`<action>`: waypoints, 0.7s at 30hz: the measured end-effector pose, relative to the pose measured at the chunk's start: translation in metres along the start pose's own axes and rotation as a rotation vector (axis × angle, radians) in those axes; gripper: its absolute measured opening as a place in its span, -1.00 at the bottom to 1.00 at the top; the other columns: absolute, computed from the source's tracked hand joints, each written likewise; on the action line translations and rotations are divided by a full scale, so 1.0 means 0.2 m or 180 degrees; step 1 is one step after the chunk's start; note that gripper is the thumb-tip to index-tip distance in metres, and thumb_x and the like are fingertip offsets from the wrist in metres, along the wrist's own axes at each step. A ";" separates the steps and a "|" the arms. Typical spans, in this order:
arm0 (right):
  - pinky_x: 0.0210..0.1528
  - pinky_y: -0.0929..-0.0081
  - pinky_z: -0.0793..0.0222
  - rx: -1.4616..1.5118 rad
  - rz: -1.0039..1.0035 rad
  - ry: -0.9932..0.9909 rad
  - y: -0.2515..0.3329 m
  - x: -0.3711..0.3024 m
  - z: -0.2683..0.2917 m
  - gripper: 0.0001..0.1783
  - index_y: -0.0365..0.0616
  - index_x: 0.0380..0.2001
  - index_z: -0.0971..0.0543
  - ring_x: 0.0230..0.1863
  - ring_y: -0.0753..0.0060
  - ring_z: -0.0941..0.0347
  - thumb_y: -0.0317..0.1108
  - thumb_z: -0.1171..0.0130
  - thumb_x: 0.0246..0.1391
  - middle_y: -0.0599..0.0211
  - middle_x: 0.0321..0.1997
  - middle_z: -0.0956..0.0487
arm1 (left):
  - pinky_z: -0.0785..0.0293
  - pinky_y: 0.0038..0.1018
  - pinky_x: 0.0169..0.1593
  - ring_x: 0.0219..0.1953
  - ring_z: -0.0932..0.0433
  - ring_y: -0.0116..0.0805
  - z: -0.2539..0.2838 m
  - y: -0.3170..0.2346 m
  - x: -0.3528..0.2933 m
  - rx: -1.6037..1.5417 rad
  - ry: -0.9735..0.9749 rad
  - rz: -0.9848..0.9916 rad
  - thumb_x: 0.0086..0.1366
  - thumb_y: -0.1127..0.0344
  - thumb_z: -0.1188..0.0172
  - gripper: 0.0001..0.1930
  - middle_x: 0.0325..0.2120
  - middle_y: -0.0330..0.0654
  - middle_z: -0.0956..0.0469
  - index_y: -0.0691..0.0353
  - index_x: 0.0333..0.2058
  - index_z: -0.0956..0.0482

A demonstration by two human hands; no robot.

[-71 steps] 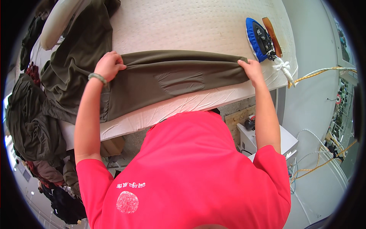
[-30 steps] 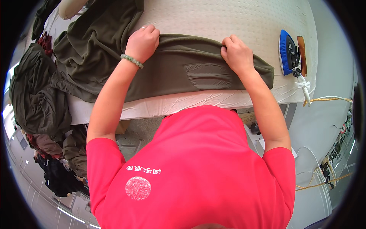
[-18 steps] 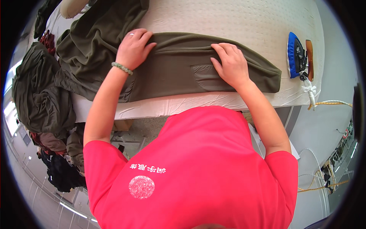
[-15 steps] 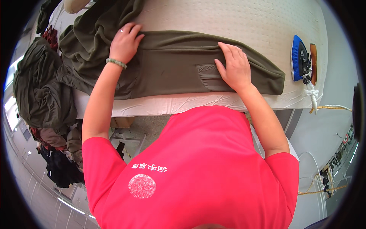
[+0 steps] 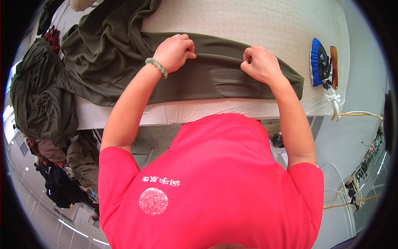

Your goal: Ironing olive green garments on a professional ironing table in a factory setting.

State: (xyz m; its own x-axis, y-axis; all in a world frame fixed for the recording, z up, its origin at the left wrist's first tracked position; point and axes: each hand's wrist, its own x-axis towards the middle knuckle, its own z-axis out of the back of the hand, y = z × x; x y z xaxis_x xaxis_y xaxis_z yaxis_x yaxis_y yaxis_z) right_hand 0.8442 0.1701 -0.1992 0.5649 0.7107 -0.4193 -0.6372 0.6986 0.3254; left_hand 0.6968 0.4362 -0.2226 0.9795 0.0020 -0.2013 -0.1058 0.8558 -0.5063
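A dark olive-green garment (image 5: 199,79) lies on the white padded table, one long sleeve-like part stretched flat to the right and the rest bunched in folds at the left. On the flat part is a smooth sewn patch (image 5: 234,83). My left hand (image 5: 175,52), with a beaded bracelet at its wrist, is closed near the far edge of the flat part, thumb and fingers pinching the cloth. Farther right, beyond the patch, my right hand (image 5: 262,64) also has its fingers curled in a pinch on the same cloth. Its fingertips are partly hidden.
At the table's right end lies an iron (image 5: 320,62) with a blue cover, beside a brown strip (image 5: 334,66); its hose (image 5: 356,114) runs off to the right. A heap of dark green cloth (image 5: 39,95) hangs over the left edge, above other garments (image 5: 60,182). The padded table (image 5: 248,20) extends behind.
My left hand has moved right along the garment. Both hands, flat with fingers spread before, are now closed in pinches on the cloth. The view has shifted slightly.
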 end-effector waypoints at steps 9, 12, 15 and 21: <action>0.40 0.01 -0.18 -0.0317 0.0425 -0.0933 0.13 -0.14 -0.18 -0.28 0.02 0.27 -0.43 0.43 0.00 -0.19 0.04 -0.31 0.09 0.09 0.38 -0.32 | -0.38 -0.17 0.24 0.17 -0.47 -0.09 -0.04 -0.07 -0.12 0.1062 -0.1299 -0.0269 0.32 0.17 -0.25 -0.71 0.06 -0.18 -0.54 0.07 -0.03 -0.64; 0.49 -0.12 0.00 -0.0578 -0.0101 -0.0923 0.21 -0.13 -0.23 -0.13 -0.01 0.41 -0.28 0.54 -0.03 -0.01 0.13 -0.27 0.13 0.08 0.53 -0.14 | -0.28 -0.15 0.34 0.29 -0.37 -0.10 -0.10 0.00 -0.07 0.1297 -0.1514 0.0206 0.36 0.15 -0.19 -0.64 0.17 -0.15 -0.48 0.07 0.09 -0.58; 0.49 -0.21 0.04 -0.0364 0.0957 -0.0958 0.28 -0.11 -0.26 -0.05 -0.08 0.44 -0.21 0.57 -0.04 0.05 0.23 -0.21 0.16 0.09 0.57 -0.07 | -0.19 -0.14 0.41 0.38 -0.27 -0.11 -0.16 0.01 -0.13 0.0988 -0.1307 0.0046 0.40 0.13 -0.14 -0.58 0.28 -0.13 -0.40 0.09 0.18 -0.51; 0.51 -0.19 0.08 -0.0501 0.0536 -0.0915 0.30 -0.07 -0.33 0.01 -0.17 0.45 -0.18 0.59 -0.01 0.08 0.27 -0.18 0.15 0.07 0.57 -0.07 | -0.01 -0.14 0.50 0.48 -0.11 -0.10 -0.10 0.27 -0.31 0.1098 -0.0952 0.0178 0.45 0.09 -0.07 -0.41 0.42 -0.11 -0.21 0.16 0.38 -0.29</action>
State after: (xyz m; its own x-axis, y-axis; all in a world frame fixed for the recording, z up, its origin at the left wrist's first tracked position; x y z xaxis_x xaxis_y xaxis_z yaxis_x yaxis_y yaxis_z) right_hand 0.7639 0.1966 -0.2302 0.5552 0.8246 -0.1086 -0.7940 0.5644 0.2257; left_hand 0.6275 0.4717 -0.2548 0.9857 0.1588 0.0561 -0.1463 0.9723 -0.1825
